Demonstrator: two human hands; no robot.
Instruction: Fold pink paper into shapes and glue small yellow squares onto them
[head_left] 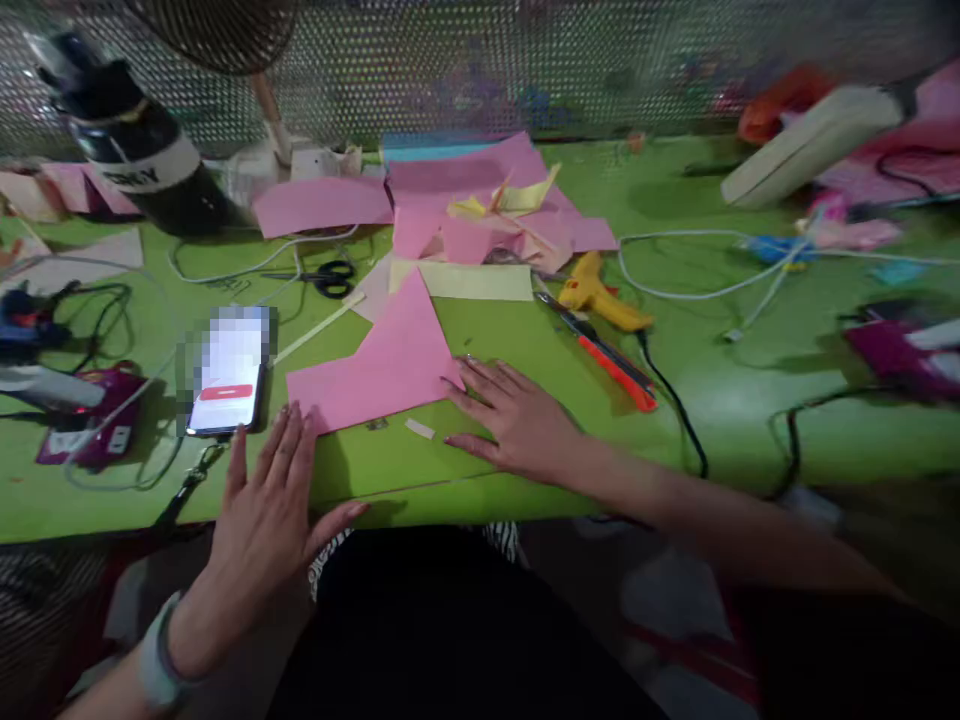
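Note:
A cut piece of pink paper (390, 360) with an upward point lies flat on the green tabletop (510, 500). My left hand (262, 500) is open, palm down, its fingertips at the paper's lower left corner. At the paper's right edge, the fingers of my right hand (517, 415) are spread and touch it. A small pale paper scrap (419, 428) lies just left of my right thumb. Beside my left fingertips sits a phone (229, 370) with a lit, partly blurred screen.
Behind the paper are black scissors (330, 278), a pale yellow strip (472, 281) and heaped pink sheets (480, 190). A yellow glue gun (600, 290) and a red-handled cutter (615, 372) lie right. A dark bottle (150, 150) stands back left. Cables (675, 400) cross the table.

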